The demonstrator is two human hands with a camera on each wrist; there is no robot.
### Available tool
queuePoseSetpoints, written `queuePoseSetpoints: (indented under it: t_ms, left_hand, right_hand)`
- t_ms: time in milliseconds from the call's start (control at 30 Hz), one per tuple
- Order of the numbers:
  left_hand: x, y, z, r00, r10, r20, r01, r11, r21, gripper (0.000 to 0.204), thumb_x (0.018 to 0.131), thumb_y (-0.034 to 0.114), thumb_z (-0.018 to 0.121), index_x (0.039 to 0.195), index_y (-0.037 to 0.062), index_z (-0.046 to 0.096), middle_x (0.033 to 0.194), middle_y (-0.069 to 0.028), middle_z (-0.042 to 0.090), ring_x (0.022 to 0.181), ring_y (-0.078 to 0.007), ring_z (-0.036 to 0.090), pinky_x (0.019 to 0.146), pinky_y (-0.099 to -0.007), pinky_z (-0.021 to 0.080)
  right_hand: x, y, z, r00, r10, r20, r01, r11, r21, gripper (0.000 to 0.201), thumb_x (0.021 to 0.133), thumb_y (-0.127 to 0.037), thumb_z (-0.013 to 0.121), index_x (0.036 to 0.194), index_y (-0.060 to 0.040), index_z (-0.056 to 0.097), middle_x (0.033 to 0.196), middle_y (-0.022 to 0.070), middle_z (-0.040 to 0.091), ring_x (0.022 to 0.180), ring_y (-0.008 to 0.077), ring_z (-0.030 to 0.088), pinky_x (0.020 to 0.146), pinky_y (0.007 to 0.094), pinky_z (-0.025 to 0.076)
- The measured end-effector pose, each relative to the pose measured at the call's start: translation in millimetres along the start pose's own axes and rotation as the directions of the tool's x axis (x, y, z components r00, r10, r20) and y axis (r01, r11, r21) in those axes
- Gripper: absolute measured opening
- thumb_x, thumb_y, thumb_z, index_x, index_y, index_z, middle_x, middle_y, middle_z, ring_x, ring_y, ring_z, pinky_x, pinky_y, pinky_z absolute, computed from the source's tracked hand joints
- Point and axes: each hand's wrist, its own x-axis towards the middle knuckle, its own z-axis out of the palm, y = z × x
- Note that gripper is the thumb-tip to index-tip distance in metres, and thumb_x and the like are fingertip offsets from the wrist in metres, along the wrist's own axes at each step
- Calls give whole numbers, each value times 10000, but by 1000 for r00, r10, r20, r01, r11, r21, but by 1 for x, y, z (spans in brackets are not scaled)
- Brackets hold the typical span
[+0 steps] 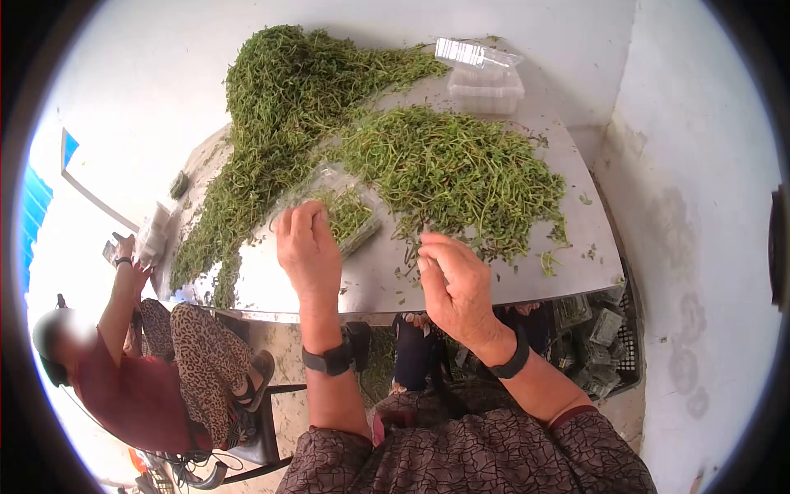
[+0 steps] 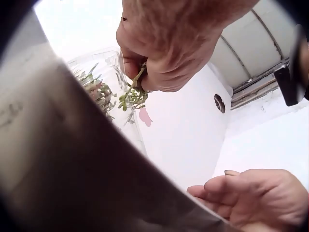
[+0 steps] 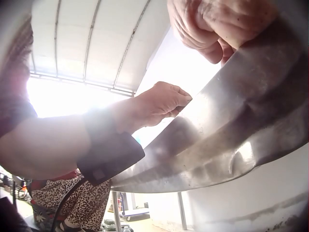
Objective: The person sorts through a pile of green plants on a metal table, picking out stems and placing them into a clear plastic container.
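Observation:
My left hand [image 1: 309, 247] is over the near side of a clear plastic box [image 1: 368, 240] that holds green stems. In the left wrist view, the thumb and fingers of this hand [image 2: 164, 48] pinch a small leafy sprig [image 2: 137, 87], its leaves hanging beside the box wall. To the right, my right hand [image 1: 459, 290] hovers at the table's front, near the edge of a loose heap of green sprigs [image 1: 461, 173]. Its fingers are loosely bent, and nothing shows between them in the left wrist view, where the palm [image 2: 260, 198] is visible.
A taller green heap [image 1: 288, 107] spreads over the back and left of the metal table [image 1: 527, 284]. Clear boxes [image 1: 485, 89] are stacked at the back right. Filled boxes lie in a black crate [image 1: 629, 362] below. Another person [image 1: 136, 387] sits at the left, handling boxes.

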Motion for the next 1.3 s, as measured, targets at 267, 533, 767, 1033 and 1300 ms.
queuePoseSetpoints:
  t_ms: [267,533,767,1033,1300]
  left_hand:
    - [-2,0,-3,933,-113,342,135,990,-39,143,908,87,607,991,8,692,930,-162,685,857,-280,647,747,-363,497]
    - [-5,-2,-17,975,-180,134,193,976,-98,219,984,125,524,1064,4,688,1133,-141,678,960,-221,660,802,-339,514]
    - [-27,-11,-33,985,-81,154,91,994,-63,189,963,95,538,1051,33,694,1129,-136,678,1035,-258,646,853,-363,507]
    - [-44,-14,-35,977,-59,205,82,991,-106,259,840,-44,574,1059,50,676,1203,-127,633,1167,-311,573,956,-426,474]
    - [-46,9,-43,992,81,95,-87,994,65,252,787,-37,647,1033,13,674,1185,-145,641,1123,-331,583,950,-427,466]
  right_hand:
    - [1,-1,-1,1000,-17,13,17,1000,-2,116,788,24,648,898,16,612,984,183,679,766,347,651,685,392,534]
    - [0,-1,-1,999,2,33,-3,1000,13,117,780,35,648,889,18,609,969,172,679,762,339,649,684,387,528]
    - [-1,-1,0,998,-45,41,45,999,-6,133,776,40,651,898,13,606,957,158,681,771,336,644,679,388,520]
    - [-1,-1,-1,998,-21,62,21,1000,-7,124,777,39,651,892,11,611,937,160,681,745,339,633,665,394,514]
    - [0,0,-2,997,-36,62,36,999,2,92,794,31,638,883,16,617,931,178,681,743,347,635,666,388,515]
